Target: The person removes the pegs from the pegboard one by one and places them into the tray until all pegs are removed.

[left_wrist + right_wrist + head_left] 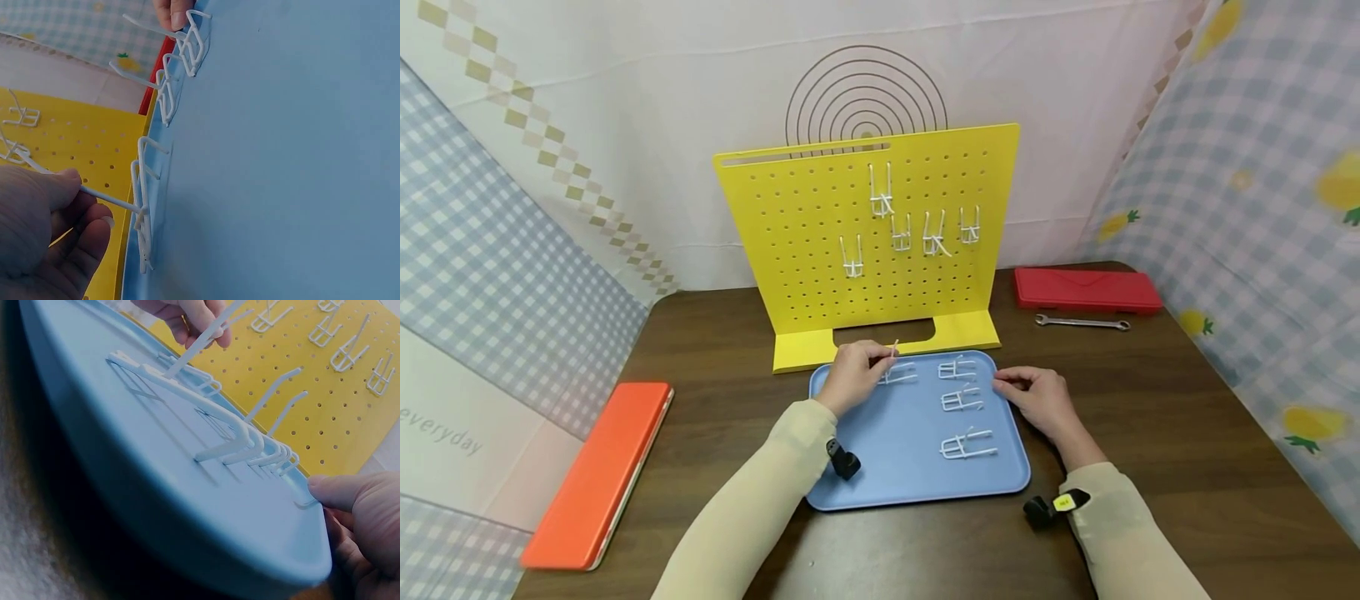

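Left hand (856,371) pinches a white wire pegboard hook (142,211) by its prong (109,198), on far side of blue tray (887,467), near yellow pegboard (808,250). Right hand (1041,400) grips tray's right edge. Hold tray steady; pinch firmly so hook can't twist.

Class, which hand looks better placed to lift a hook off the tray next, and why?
Probably the left hand: it already pinches a white hook by its prong, near the yellow pegboard. The right hand grips the tray at its right rim and holds no hook.
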`<state>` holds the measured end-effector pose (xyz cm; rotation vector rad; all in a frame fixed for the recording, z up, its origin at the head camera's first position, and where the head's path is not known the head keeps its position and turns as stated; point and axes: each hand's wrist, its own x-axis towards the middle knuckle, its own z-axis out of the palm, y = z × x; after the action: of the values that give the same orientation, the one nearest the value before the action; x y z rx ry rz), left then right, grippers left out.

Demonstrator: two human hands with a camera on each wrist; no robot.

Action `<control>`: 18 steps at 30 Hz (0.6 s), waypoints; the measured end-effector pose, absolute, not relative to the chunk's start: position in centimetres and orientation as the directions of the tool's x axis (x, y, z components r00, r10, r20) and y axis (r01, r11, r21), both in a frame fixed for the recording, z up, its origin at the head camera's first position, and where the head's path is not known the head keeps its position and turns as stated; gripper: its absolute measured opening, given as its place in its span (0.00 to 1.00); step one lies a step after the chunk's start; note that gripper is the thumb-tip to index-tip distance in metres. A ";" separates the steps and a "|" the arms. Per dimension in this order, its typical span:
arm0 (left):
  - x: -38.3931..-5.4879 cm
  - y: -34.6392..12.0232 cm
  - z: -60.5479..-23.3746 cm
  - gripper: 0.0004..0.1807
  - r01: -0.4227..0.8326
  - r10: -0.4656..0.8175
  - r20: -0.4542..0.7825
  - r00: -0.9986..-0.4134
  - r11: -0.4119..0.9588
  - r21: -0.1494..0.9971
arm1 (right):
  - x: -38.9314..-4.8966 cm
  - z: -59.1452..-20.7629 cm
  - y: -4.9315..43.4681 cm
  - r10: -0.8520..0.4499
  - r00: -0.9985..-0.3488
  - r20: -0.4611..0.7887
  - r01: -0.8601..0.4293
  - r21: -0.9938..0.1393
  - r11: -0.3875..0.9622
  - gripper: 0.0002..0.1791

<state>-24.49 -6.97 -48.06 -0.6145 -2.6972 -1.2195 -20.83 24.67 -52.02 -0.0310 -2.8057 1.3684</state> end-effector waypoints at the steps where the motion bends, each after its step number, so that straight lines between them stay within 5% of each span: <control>1: -24.5 -6.9 -48.1 0.08 0.410 0.314 0.270 -0.910 0.595 0.691 | -20.8 -52.0 24.7 0.027 -1.000 0.010 0.009 -0.788 0.615 0.16; 18: -24.8 -6.2 -49.4 0.08 0.392 0.345 0.208 -0.915 0.641 0.660 | -20.8 -52.2 24.7 0.022 -1.000 0.016 0.001 -0.788 0.615 0.15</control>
<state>-24.79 -6.18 -49.40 -0.6275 -2.7884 -1.1445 -20.85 24.66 -52.17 -0.0200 -2.8017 1.3672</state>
